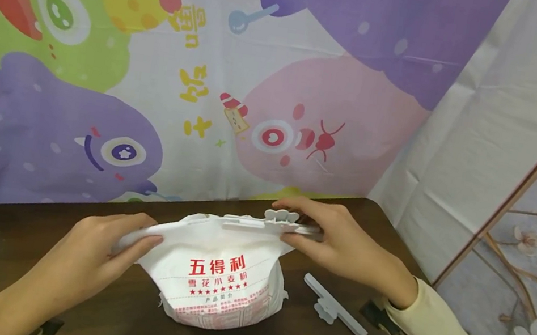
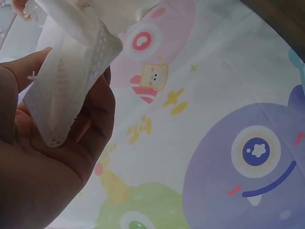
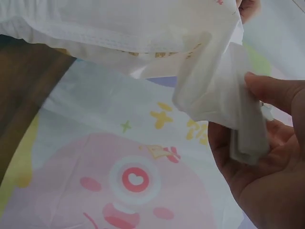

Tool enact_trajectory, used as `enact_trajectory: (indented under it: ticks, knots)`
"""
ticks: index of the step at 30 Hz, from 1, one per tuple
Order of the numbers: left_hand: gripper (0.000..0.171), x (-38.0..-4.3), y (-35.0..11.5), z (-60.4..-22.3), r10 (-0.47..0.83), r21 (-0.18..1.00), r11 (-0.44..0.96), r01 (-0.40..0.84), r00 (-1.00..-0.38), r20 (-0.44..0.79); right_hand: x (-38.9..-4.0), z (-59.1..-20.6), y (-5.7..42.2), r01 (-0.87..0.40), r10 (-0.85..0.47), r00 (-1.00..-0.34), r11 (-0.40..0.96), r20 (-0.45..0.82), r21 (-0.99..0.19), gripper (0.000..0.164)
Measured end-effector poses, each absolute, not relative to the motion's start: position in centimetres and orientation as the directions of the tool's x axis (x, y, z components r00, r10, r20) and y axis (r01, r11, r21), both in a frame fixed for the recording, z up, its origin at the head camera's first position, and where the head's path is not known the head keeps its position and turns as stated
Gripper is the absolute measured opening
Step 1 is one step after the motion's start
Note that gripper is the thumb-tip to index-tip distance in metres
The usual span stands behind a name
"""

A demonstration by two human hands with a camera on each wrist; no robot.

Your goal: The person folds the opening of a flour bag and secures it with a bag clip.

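Observation:
A white flour bag (image 1: 225, 293) with red print stands on the table in the head view, its top drawn out flat between both hands. My left hand (image 1: 95, 243) pinches the top's left corner between thumb and fingers; that folded corner (image 2: 59, 105) lies in the palm in the left wrist view. With thumb and fingers, my right hand (image 1: 340, 243) holds a white sealing clip (image 1: 282, 218) along the top's right side. In the right wrist view the long bar of this clip (image 3: 248, 114) lies over the bag's edge.
A second white sealing clip (image 1: 336, 306) lies on the dark table (image 1: 125, 307), right of the bag. Behind the table hangs a cartoon-printed cloth (image 1: 206, 170). A flower-patterned panel (image 1: 517, 271) stands at the right.

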State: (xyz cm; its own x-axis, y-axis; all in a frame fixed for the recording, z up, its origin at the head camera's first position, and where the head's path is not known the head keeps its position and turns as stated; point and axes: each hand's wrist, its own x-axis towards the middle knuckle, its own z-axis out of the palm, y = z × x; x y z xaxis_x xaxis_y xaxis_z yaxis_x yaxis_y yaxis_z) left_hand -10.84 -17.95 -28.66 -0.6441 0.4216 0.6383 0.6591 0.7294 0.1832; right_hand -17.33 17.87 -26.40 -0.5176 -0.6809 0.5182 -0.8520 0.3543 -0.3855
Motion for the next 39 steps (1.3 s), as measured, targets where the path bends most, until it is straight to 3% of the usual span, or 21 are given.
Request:
enact_trajectory:
  ticks: [5, 14, 39]
  knots:
    - [0.02, -10.8, -17.9, -28.7, 0.422, 0.186, 0.733, 0.654, -0.652, 0.63, -17.3, -27.0, 18.5, -0.841, -0.656, -0.538, 0.385, 0.529, -0.379, 0.046]
    - [0.019, -10.5, -18.0, -28.7, 0.4, 0.212, 0.743, 0.635, -0.676, 0.619, -17.3, -27.5, 19.1, -0.833, -0.603, -0.553, 0.388, 0.575, -0.394, 0.023]
    - [0.032, -9.3, -19.3, -29.7, 0.403, 0.236, 0.718, 0.655, -0.668, 0.626, -17.9, -28.7, 19.3, -0.849, -0.615, -0.527, 0.346, 0.586, -0.401, 0.023]
